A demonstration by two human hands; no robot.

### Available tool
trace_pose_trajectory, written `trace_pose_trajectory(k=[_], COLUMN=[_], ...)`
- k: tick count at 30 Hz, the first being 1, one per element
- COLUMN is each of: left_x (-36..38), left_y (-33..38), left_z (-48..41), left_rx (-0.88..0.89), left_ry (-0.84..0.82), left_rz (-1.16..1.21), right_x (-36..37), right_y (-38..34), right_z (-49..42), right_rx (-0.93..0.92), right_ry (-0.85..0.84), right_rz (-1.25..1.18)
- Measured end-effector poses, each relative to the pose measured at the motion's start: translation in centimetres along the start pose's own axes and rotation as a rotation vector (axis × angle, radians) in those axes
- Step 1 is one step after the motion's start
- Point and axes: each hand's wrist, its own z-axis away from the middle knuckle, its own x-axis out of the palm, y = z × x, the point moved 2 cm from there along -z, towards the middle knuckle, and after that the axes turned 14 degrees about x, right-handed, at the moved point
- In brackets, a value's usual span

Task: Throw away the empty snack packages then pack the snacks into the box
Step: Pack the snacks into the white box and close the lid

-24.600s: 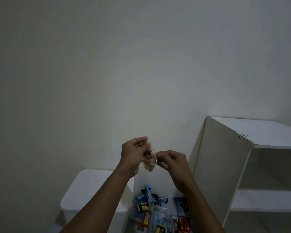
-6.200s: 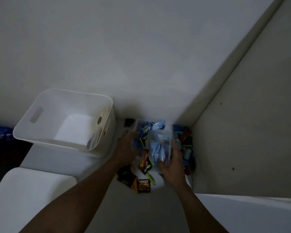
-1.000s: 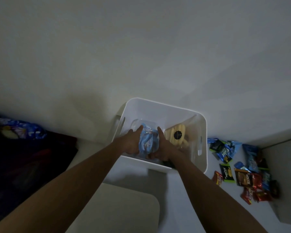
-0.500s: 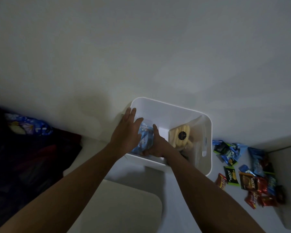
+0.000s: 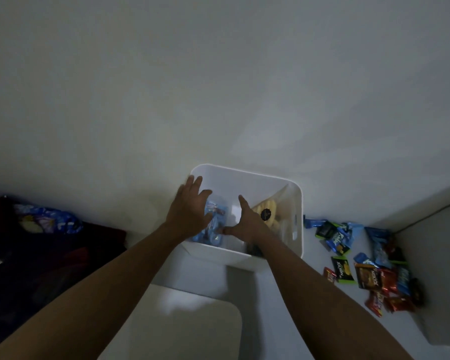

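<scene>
A white plastic box (image 5: 294,193) stands on the floor against the wall. Inside it at the left lies a clear bag of blue snack packets (image 5: 215,224); at the right leans a clear bag of yellow biscuits (image 5: 266,214). My left hand (image 5: 190,209) hovers over the box's left side with fingers spread, holding nothing. My right hand (image 5: 247,222) is over the box's middle, fingers apart, just right of the blue bag and partly hiding the box floor. A heap of loose snack packets (image 5: 366,268), blue, green, brown and red, lies on the floor to the right.
A white lidded bin (image 5: 182,326) sits in front of the box, under my arms. Dark cloth with a blue patterned bag (image 5: 50,222) lies at the left. A white shelf side (image 5: 437,255) rises at the far right, past the packets.
Both hands have let go of the blue bag, which now lies in the box. The left hand has lifted and spread; the right hand has opened.
</scene>
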Motion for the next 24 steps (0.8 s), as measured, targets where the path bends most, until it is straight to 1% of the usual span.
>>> trace_pose_trajectory(k=[2,4,7,11,13,16,20,22,24], left_x=[-1.3,-2.1,-3.1,-3.8,-3.6,-2.8,-0.1,1.9,4.2], left_y=[2.0,4.2,7.5,12.4,14.9,18.7,23.4,25.3,26.6], left_z=[-0.6,-1.1,-1.2,-0.6,-0.1,0.8,2.0,2.3,2.5], left_rx=[0.020,0.010,0.002,0.044,0.082,0.130,0.241,0.304,0.349], left_ry=[0.015,-0.012,-0.015,-0.042,-0.008,0.028,0.060,0.022,-0.084], left_rz=[0.011,0.036,0.053,0.064,0.082,0.180,0.259,0.303,0.282], right_x=[-1.8,-3.7,-6.4,-9.3,-10.0,-10.2,-9.5,-9.0,-8.3], right_y=[0.6,1.4,2.9,5.9,8.0,12.1,18.1,21.1,24.1], right_z=[1.6,3.4,6.4,10.9,13.1,15.9,18.4,19.1,19.3], right_rx=[-0.004,-0.002,0.005,0.034,0.032,0.073,0.153,0.192,0.235], right_ry=[0.086,0.164,0.229,0.328,0.359,0.410,0.436,0.443,0.430], right_rz=[-0.030,-0.065,-0.091,-0.086,-0.115,-0.143,-0.175,-0.190,-0.220])
